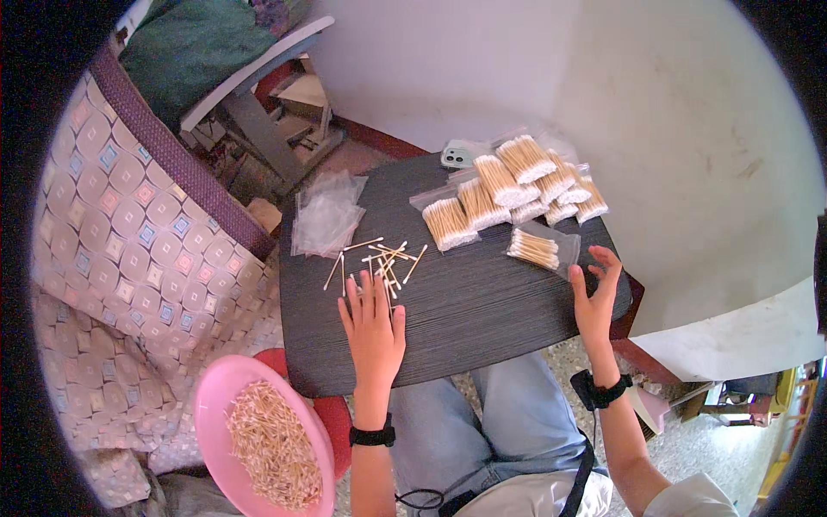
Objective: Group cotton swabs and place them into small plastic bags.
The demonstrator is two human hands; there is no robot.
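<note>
My left hand (372, 326) lies palm down on the dark table with its fingers stretched out. Its fingertips reach the near side of a loose scatter of cotton swabs (393, 255) and cover some of them. My right hand (596, 297) is at the table's right side, thumb and fingers apart, holding nothing. Just beyond its fingertips lies a small clear bag part-filled with cotton swabs (534, 249); whether the thumb touches its edge I cannot tell. Behind that bag, several full bags of cotton swabs (498, 183) are heaped together.
Flat empty clear bags (327, 214) lie at the table's (482, 310) far left. A phone (457, 155) rests at the back edge. At the lower left stands a pink basin (211, 405) of loose swabs. A patterned cloth-covered seat (146, 215) is on the left, a pale wall (655, 103) behind.
</note>
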